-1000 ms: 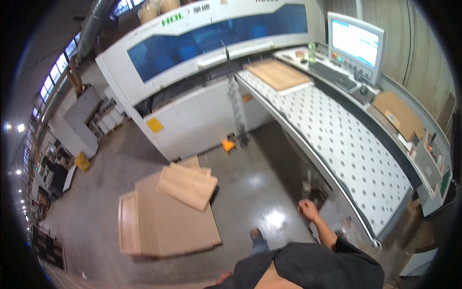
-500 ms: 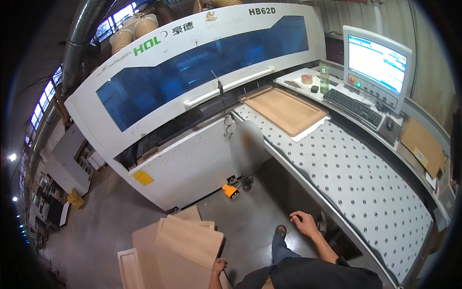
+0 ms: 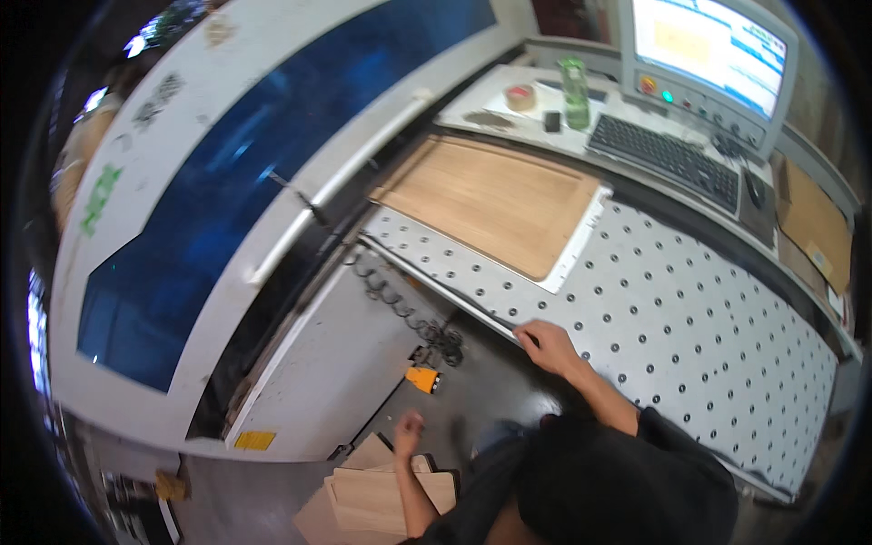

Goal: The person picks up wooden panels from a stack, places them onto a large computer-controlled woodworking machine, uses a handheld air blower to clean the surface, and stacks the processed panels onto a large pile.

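My right hand (image 3: 547, 349) is at the near edge of the perforated machine table (image 3: 672, 300), its fingers loosely bent with nothing in them; whether it touches the edge I cannot tell. Lower left, my left hand (image 3: 409, 434) hangs over the floor, slightly blurred, with nothing seen in it. Below it lie several wooden panels, the top one a pale rectangular board (image 3: 391, 498). On the far left part of the table rests a wooden tray-like board (image 3: 490, 202) with a routed groove and rounded corners, on a white strip. Neither hand touches it.
A large white machine (image 3: 218, 54) with a blue window stands at the left. Behind the table are a monitor (image 3: 713, 54), a keyboard (image 3: 668, 159), a mouse (image 3: 754, 188), a green bottle (image 3: 575, 95) and a tape roll (image 3: 520, 97). An orange foot pedal (image 3: 422, 379) lies on the floor.
My view has come closer to the table and tilted. My right hand has moved up to the table's edge; my left hand has lifted away from the panels.
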{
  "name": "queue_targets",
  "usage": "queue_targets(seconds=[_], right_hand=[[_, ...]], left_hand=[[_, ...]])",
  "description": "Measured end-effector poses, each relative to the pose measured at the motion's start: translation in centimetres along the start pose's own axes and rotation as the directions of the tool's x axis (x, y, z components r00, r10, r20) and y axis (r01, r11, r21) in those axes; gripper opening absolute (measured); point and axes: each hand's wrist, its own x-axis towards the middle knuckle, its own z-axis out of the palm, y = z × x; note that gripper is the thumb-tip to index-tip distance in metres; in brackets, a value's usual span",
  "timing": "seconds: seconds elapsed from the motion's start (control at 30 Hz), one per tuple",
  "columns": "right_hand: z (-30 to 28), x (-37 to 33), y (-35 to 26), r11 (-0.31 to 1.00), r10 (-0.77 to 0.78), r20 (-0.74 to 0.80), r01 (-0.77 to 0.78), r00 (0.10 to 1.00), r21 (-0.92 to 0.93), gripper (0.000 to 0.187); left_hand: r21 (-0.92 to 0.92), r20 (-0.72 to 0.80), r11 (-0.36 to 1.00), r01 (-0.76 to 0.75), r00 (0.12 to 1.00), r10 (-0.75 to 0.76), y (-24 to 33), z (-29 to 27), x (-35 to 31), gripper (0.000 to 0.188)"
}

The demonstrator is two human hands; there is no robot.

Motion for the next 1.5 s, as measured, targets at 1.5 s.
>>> queue_targets(seconds=[1.5], right_hand=[[3.5, 6.5, 2.3, 0.649, 0.544, -0.727, -0.759, 0.419, 0.049, 0.017]], left_hand=[[0.172, 0.866, 0.802, -0.572, 0.476, 0.154, 37.4, 4.8, 25.0, 0.062]])
